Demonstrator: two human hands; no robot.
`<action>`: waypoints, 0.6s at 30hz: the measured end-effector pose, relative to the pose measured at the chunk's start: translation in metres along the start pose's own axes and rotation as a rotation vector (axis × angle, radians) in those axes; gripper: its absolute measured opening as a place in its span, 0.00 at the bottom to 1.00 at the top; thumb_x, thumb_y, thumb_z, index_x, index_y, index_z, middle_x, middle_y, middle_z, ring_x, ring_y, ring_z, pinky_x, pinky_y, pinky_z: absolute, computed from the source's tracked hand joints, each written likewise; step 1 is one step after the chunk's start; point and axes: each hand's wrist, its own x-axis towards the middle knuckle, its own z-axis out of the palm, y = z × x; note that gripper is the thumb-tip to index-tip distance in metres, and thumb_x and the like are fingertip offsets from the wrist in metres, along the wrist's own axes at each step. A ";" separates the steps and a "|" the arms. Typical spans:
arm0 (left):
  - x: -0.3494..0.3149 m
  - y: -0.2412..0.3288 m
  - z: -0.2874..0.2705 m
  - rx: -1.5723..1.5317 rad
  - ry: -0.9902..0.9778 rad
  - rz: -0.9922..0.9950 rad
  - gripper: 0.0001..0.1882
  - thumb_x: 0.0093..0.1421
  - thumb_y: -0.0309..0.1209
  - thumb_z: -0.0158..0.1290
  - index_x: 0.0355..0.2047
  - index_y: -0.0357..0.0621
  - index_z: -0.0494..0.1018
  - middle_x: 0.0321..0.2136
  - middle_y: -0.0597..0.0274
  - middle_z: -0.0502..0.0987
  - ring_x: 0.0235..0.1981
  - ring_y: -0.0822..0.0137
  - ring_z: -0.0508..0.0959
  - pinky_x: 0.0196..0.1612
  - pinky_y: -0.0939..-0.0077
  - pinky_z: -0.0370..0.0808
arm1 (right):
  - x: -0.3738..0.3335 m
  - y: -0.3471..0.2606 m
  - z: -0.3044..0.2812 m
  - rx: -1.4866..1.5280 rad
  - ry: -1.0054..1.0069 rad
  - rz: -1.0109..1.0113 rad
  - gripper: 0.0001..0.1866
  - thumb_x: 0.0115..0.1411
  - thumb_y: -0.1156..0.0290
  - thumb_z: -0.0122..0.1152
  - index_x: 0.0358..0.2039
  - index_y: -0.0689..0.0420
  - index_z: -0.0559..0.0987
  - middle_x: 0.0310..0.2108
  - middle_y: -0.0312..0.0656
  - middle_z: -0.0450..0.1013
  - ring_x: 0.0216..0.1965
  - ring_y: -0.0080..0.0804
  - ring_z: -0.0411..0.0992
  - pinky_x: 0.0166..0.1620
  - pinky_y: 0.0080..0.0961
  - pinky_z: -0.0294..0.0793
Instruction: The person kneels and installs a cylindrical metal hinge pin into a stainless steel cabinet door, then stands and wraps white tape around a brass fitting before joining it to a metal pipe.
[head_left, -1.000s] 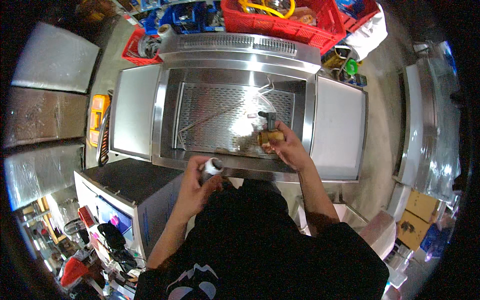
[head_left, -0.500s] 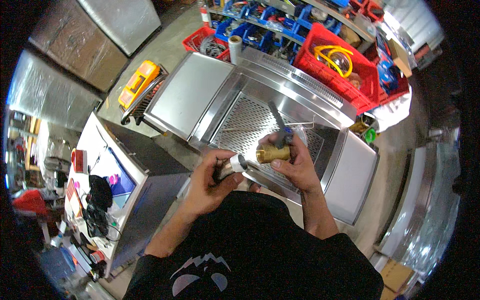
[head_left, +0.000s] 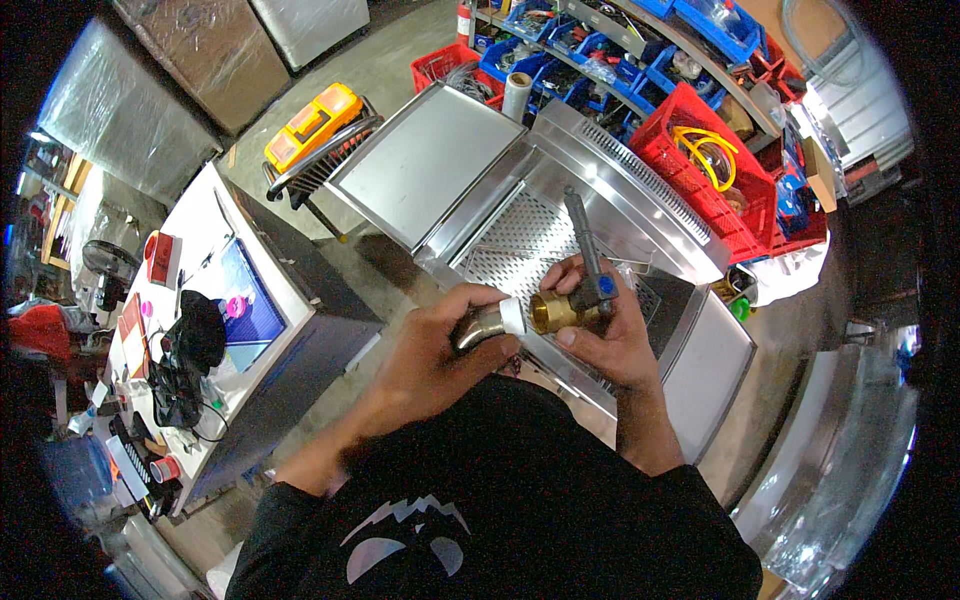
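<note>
My left hand (head_left: 425,350) is closed around a shiny metal pipe elbow (head_left: 480,328). White tape, apparently thread seal tape (head_left: 512,316), wraps the elbow's end. In my right hand (head_left: 620,340) is a brass ball valve (head_left: 552,313) with a long dark lever handle (head_left: 583,235) that carries a blue round mark and points up and away. The taped end faces the valve's open mouth, very close to it; whether they touch I cannot tell. Both parts are held above a stainless steel unit (head_left: 480,140) with a perforated tray (head_left: 520,235) in its well.
A white table (head_left: 205,205) with a black cap and cables stands at left. Beyond it is a yellow toolbox (head_left: 312,125) on a cart. A red crate (head_left: 700,165) with a yellow hose sits behind the steel unit, near blue parts bins (head_left: 590,40). Wrapped panels (head_left: 830,460) lie at right.
The elbow's taped end has turned toward the valve and come up close to its mouth. The valve's lever has tilted. My view has shifted, so the surroundings sit differently.
</note>
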 end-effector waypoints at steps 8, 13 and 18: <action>-0.010 0.006 0.001 -0.028 0.002 0.083 0.18 0.62 0.30 0.62 0.49 0.38 0.70 0.34 0.61 0.78 0.32 0.76 0.78 0.36 0.77 0.76 | -0.004 0.014 0.005 0.418 -0.030 -0.008 0.30 0.49 0.67 0.75 0.49 0.57 0.69 0.50 0.46 0.70 0.50 0.34 0.72 0.56 0.32 0.71; -0.011 0.008 -0.001 0.125 0.041 0.156 0.20 0.59 0.33 0.64 0.48 0.38 0.72 0.32 0.58 0.79 0.32 0.71 0.79 0.35 0.75 0.76 | -0.010 0.011 0.011 0.208 0.015 -0.037 0.29 0.50 0.69 0.74 0.50 0.57 0.68 0.50 0.46 0.69 0.51 0.33 0.71 0.57 0.32 0.71; -0.008 0.009 -0.004 0.288 0.047 0.158 0.21 0.57 0.35 0.65 0.47 0.39 0.74 0.29 0.54 0.81 0.30 0.66 0.82 0.34 0.72 0.77 | -0.016 -0.002 0.018 0.032 0.024 -0.074 0.27 0.53 0.71 0.71 0.51 0.57 0.68 0.51 0.45 0.69 0.52 0.31 0.70 0.57 0.32 0.70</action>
